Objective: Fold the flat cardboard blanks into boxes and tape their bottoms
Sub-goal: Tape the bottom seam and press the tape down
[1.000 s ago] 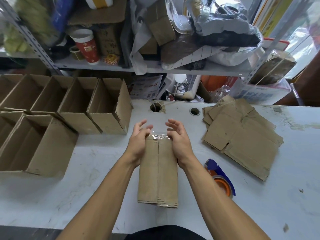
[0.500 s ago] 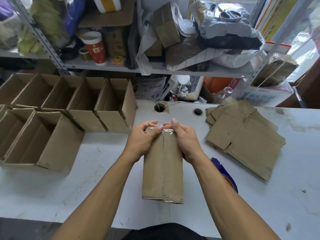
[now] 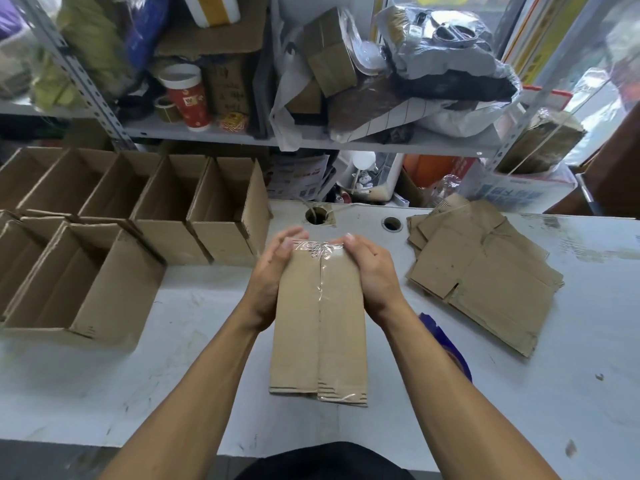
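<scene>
Over at the left edge of the table (image 3: pixel 571 393) the finished boxes (image 3: pixel 114 237) stand packed side by side, mouths up, and the nearest open box (image 3: pixel 74 285) sits at the front of that group, so any wide swing when this one gets set down could knock a neighbour out of line. Now the left hand (image 3: pixel 273 275), fingers straight and lying flat along the left side of the box in hand (image 3: pixel 320 320), thumb up by the far end: it presses, it does not pinch, and if that side pressure is uneven the walls could rack out of square. The box stands bottom-up near the front edge, middle of the table, with clear tape (image 3: pixel 317 251) running down the seam and crinkled at the far end; those wrinkles look like the weak spot, since a strip not rubbed flat may lift and let the flaps spring open. The right hand (image 3: pixel 372 275) mirrors it, fingers curled over the far right corner onto the tape end, gripping there; pull too hard and the tape could tear or drag off-centre. Just behind the right forearm lies the tape dispenser (image 3: pixel 446 344), mostly hidden, easy to nudge with an elbow. Farther right the flat blanks (image 3: pixel 485 271) wait in a loose, fanned stack, which could slide.
</scene>
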